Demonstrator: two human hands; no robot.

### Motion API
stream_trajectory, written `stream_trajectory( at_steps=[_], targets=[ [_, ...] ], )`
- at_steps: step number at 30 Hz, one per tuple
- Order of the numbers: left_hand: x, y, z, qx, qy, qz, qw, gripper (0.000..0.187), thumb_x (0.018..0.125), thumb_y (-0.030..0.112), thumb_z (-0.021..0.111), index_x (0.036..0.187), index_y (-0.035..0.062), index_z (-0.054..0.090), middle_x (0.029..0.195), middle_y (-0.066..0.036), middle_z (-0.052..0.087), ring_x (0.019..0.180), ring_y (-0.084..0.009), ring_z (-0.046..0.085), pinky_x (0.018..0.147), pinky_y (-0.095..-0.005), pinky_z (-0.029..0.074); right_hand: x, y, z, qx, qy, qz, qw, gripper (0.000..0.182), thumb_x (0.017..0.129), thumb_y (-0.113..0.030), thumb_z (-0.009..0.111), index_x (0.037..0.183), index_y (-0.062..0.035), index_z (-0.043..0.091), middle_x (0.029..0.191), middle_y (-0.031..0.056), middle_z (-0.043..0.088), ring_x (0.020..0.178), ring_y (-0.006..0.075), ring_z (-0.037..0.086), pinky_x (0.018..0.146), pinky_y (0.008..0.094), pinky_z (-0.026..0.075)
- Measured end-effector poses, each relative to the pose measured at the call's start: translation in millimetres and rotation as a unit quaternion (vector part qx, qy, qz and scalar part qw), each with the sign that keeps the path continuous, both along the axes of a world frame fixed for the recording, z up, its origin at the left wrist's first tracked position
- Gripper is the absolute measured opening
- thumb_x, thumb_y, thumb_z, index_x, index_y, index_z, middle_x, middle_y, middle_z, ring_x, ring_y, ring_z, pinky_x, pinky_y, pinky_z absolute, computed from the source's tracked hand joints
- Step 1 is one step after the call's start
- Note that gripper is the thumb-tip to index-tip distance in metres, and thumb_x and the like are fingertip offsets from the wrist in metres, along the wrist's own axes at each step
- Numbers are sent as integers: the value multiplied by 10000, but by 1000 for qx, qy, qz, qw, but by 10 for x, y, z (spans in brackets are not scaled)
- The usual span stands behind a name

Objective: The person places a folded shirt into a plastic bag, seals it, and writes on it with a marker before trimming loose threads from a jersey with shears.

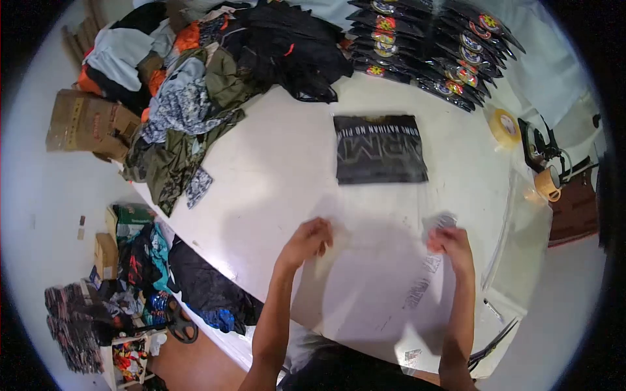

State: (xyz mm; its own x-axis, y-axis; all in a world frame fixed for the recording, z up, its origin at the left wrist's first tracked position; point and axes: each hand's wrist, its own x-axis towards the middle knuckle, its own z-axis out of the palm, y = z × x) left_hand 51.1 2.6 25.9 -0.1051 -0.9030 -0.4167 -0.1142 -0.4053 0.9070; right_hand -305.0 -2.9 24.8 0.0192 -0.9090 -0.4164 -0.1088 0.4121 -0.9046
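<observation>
A clear plastic bag (372, 274) with printed lettering along its right side stretches between my two hands over the white table. My left hand (308, 242) has its fingers curled closed at the bag's upper left edge. On the other side, my right hand (451, 242) pinches the upper right part, where the film is crumpled and blurred. Just beyond my hands lies a folded black shirt (380, 150) with grey and white lettering, flat on the table and touched by neither hand.
Stacks of bagged black garments (427, 49) stand at the back right. A tape roll (504, 128) and a mug (548, 182) sit at the right edge, near clear plastic sheets (518, 251) and a pen (493, 310). Loose clothes (186, 98) and a cardboard box (91, 124) occupy the left.
</observation>
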Motion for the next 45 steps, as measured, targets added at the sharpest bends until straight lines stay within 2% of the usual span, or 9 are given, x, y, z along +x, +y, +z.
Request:
stream_trajectory(
  at_steps=[5,8,10,18,28,35,40,41,45],
  targets=[
    [87,577,-111,-98,-40,35,994,133,850,35,513,958,4,587,703,-69,611,508,-129,561,487,-262,454,-361,600,-96,-84,42,-75,993,205,900,-212,607,886,-13,652,699,30,635,608,87,583,554,200,470],
    [32,603,82,-305,-469,37,828,450,813,75,614,1251,114,517,1160,-143,581,933,-292,585,779,-374,498,-396,522,-171,-295,259,-55,918,385,821,22,622,1200,10,555,1033,107,614,826,170,602,713,255,501],
    [11,579,74,-319,-453,-12,833,560,803,92,627,1331,156,449,1374,-141,403,1150,-316,480,910,-400,442,-218,423,-97,-392,370,11,842,552,757,19,666,1277,-64,501,1363,171,438,1192,326,487,931,359,450],
    [116,446,-54,-510,-460,-318,653,586,772,75,594,1325,206,454,1460,-85,305,1323,-270,337,1069,-444,326,84,371,-16,-533,414,266,688,449,760,-12,642,1196,-109,592,1327,78,500,1208,268,481,959,373,433],
    [116,509,-66,-457,-410,-307,727,593,770,2,548,1335,151,445,1465,-106,304,1349,-278,302,1085,-423,307,46,403,35,-483,424,307,702,313,834,-74,599,1146,-79,624,1286,71,542,1239,247,461,997,376,403],
    [140,461,335,-473,-348,-249,770,434,860,6,496,1286,83,487,1412,-130,378,1326,-305,326,1078,-400,300,-31,463,395,-439,237,264,826,243,859,-50,547,1086,-30,630,1195,123,594,1161,287,523,971,354,409],
    [-68,446,1032,-424,-69,-51,902,254,970,91,404,1157,-9,544,1047,-153,628,993,-254,601,872,-335,458,97,523,997,-457,125,105,875,179,907,-79,504,999,19,621,1020,135,649,959,233,611,861,305,451],
    [-173,497,1175,-486,-153,15,860,212,974,93,408,1042,-33,564,865,-140,633,760,-194,633,707,-287,478,110,507,979,-439,121,38,889,183,925,-97,488,971,23,619,944,110,648,869,190,606,790,280,456],
    [-499,510,939,-367,-51,197,908,201,958,109,457,974,-59,567,720,-101,618,664,-129,591,633,-257,453,418,508,840,-355,18,-93,930,203,943,-155,513,901,14,619,713,22,594,651,70,524,608,202,414]
  ],
)
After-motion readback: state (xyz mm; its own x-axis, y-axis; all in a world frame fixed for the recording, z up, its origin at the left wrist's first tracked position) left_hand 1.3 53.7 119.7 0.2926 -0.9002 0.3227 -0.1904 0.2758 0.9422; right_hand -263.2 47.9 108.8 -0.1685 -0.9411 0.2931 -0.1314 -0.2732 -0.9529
